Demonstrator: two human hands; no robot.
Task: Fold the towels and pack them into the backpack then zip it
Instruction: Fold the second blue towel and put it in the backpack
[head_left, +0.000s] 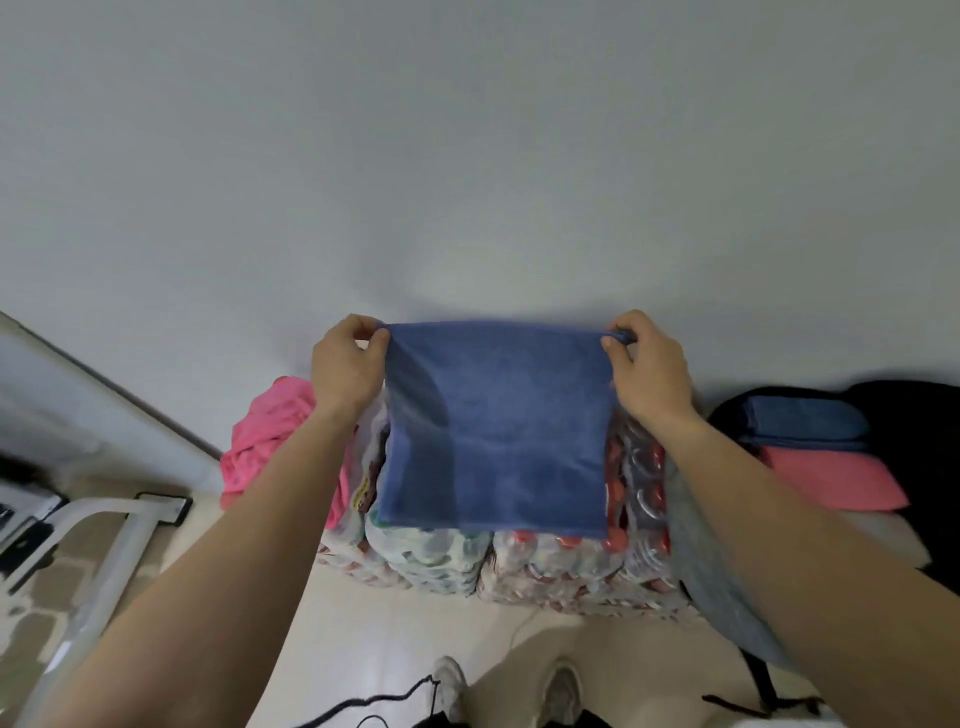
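A blue towel (496, 431) hangs flat in the air in front of me, held up by its two top corners. My left hand (345, 364) pinches the top left corner and my right hand (649, 364) pinches the top right corner. Behind the towel to the left lies a crumpled pink towel (265, 436). At the right, a black backpack (914, 441) lies open with a folded blue towel (805, 421) stacked on a folded pink towel (831, 480) in it.
Shrink-wrapped packs of bottles (519, 561) stand on the floor under the towel, against a pale wall. A grey cloth (727, 571) hangs at their right side. A white metal frame (104, 540) is at the lower left. Black cables (374, 701) lie by my shoes.
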